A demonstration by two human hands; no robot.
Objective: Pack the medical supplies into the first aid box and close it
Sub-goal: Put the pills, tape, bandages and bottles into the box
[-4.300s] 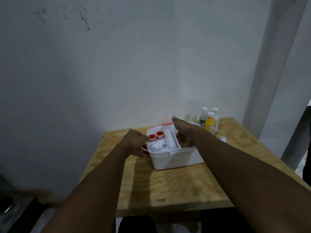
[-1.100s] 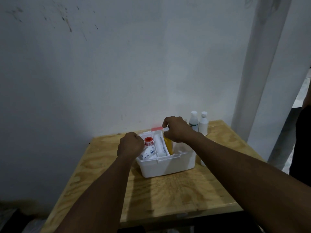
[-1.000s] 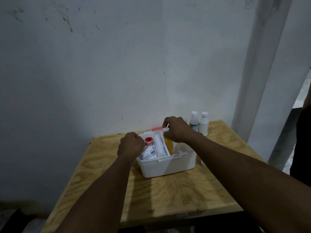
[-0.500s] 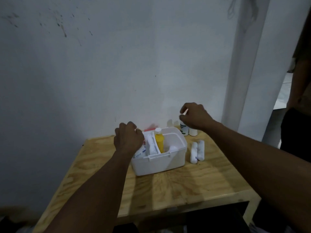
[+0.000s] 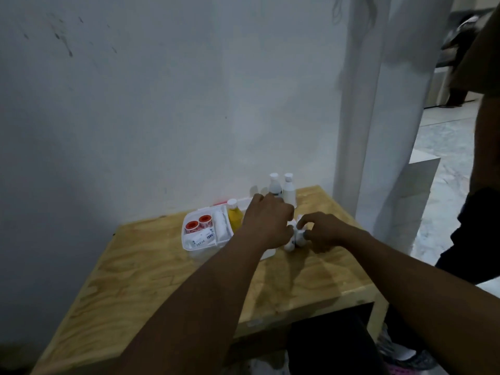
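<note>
- A white packet point(image 5: 201, 239) lying at the front of the first aid box point(image 5: 186, 247) carries two short lines of dark printed letters, too blurred to read.
- A white bottle point(image 5: 274, 186) behind the box has a dark label band; its words cannot be made out.

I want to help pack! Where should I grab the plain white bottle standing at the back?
I'd wrap fingers round the plain white bottle, below its narrow cap, coming from its right. It stands upright, the wall is close behind, and another bottle stands close on its left.
</note>
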